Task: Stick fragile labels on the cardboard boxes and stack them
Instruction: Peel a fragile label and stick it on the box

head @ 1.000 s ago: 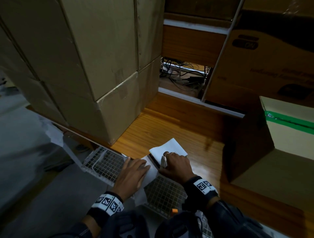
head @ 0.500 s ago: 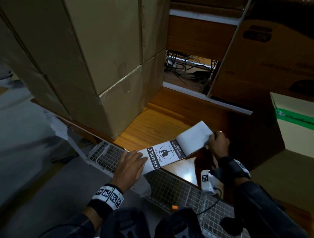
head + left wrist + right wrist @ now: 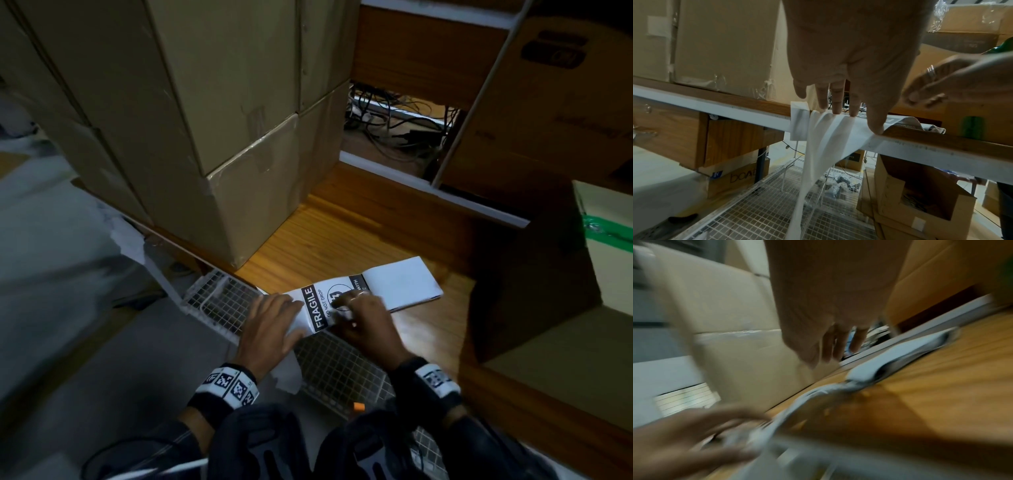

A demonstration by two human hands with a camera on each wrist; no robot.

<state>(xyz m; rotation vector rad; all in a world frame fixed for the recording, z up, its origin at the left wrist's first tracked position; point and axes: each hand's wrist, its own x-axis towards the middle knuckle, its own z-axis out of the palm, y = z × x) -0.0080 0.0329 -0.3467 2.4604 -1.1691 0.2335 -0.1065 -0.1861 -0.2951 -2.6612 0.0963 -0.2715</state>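
A white strip of labels lies at the wooden table's front edge, with one printed FRAGILE label facing up. Its folded stack rests on the table to the right. My left hand presses the strip's left end flat with straight fingers, and the strip's loose tail hangs over the edge. My right hand is over the FRAGILE label with loosely bent fingers and holds nothing that I can see. The right wrist view is blurred. Plain cardboard boxes are stacked at the left.
A cardboard box with green tape stands at the right on the table. A white wire basket hangs below the front edge. Cables lie in a gap behind the table. More boxes sit under it.
My right hand pulled the folded stack out to the right, left it on the table, and came back left over the FRAGILE label. My left hand stayed pressing the strip.
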